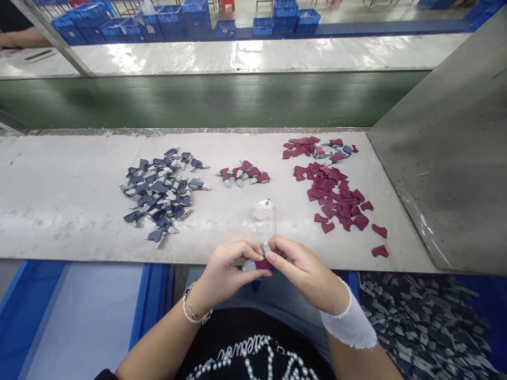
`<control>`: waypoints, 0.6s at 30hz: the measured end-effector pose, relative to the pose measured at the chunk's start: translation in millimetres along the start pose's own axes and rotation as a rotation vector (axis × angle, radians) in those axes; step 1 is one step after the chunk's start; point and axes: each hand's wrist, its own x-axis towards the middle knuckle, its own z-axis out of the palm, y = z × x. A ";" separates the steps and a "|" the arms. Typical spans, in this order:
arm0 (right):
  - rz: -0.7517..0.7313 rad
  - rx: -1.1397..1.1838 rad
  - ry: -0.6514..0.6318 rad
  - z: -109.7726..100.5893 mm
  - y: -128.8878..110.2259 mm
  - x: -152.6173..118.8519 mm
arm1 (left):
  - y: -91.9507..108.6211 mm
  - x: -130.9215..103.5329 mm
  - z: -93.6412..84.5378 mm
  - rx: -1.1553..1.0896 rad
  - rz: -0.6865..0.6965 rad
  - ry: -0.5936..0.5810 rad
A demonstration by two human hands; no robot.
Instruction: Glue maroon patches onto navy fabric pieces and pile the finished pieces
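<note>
Near the table's front edge, my left hand (233, 266) and my right hand (299, 266) pinch one small maroon and light-grey part (263, 264) between them. Just beyond them stands a small white round object (263, 209) with a dark tip. A pile of dark blue-grey and white parts (160, 187) lies on the left. In the middle is a small group of parts with maroon pieces on them (249, 173). Loose maroon pieces (336, 195) are spread on the right, with a few mixed parts (336, 152) at their far end.
A metal panel (447, 142) rises on the right. Behind the table (71, 211) runs a green belt (198, 100). Below the front edge are a blue-edged tray (137, 311) at left and a bin of dark parts (420, 327) at right. Another person's arm (27, 38) shows top left.
</note>
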 end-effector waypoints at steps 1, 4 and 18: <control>0.003 0.016 -0.004 -0.5 0.6 -0.4 | 0.2 0.1 0.8 -0.001 0.004 0.006; -0.008 0.036 0.006 -3.4 1.4 -2.3 | 0.2 -0.2 2.9 -0.067 -0.015 0.038; -0.059 0.006 -0.026 -10.0 4.3 -7.7 | -0.5 -3.5 -0.7 -0.107 -0.088 0.003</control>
